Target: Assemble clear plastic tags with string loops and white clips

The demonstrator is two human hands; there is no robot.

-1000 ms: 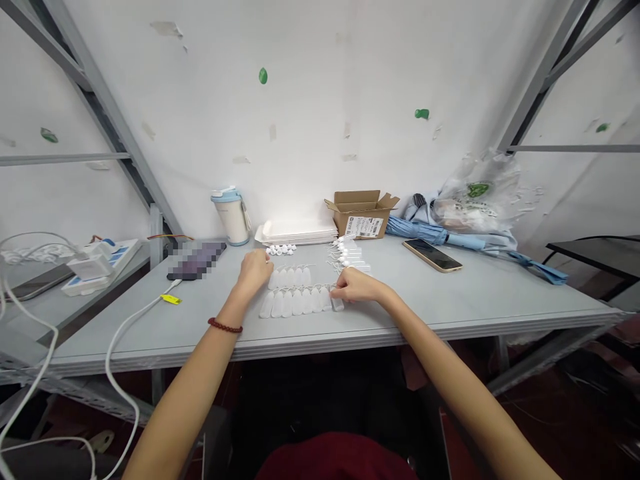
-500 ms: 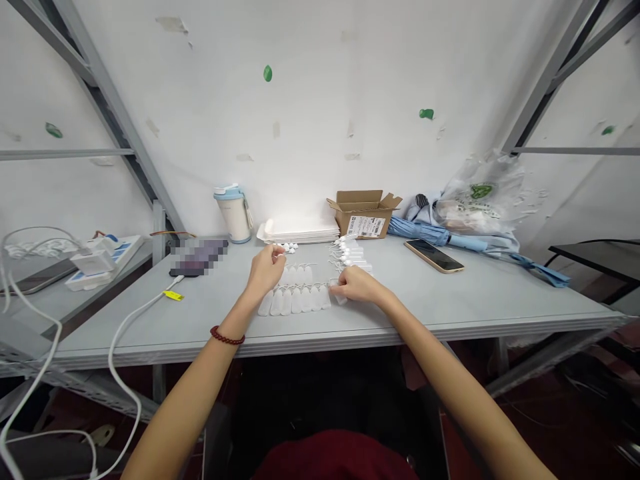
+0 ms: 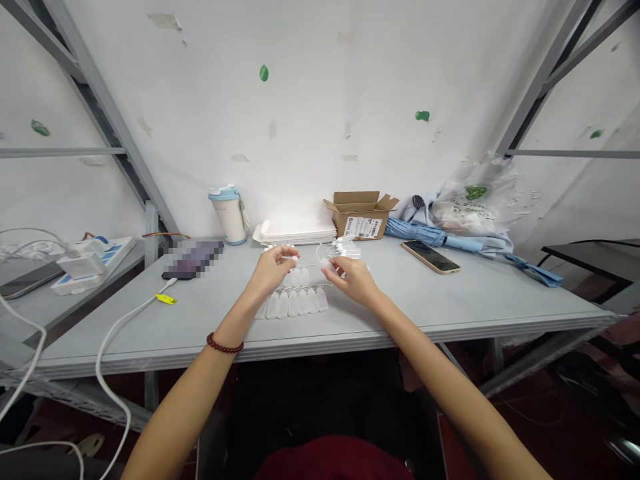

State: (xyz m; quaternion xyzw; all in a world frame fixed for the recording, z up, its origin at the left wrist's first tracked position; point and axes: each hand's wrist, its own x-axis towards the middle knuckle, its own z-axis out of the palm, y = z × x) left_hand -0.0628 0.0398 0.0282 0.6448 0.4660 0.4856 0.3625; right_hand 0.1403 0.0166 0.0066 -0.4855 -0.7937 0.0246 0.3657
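Note:
My left hand [image 3: 273,270] is closed in a pinch on a small white piece [image 3: 295,259], over the left side of the tags. Facing it, my right hand [image 3: 354,280] pinches a translucent white tag [image 3: 327,263] with a thin string loop rising from it. Below and between the hands lies a front row of translucent white tags [image 3: 299,304], side by side with strings at their upper ends. A shorter row of tags [image 3: 301,277] lies just behind it. More white tags [image 3: 351,249] with strings are bunched beyond my right hand, partly hidden by it.
Behind the tags are a stack of white sheets [image 3: 300,232] and an open cardboard box [image 3: 356,217]. A tumbler [image 3: 231,219] and a blurred dark phone [image 3: 196,261] are on the left. Rightward lie another phone [image 3: 431,257], a blue umbrella [image 3: 417,231] and a plastic bag [image 3: 467,203].
My right hand has lifted from the right end of the front row, bringing a tag up and toward my left hand. My left hand has shifted slightly right, and its small white piece now shows.

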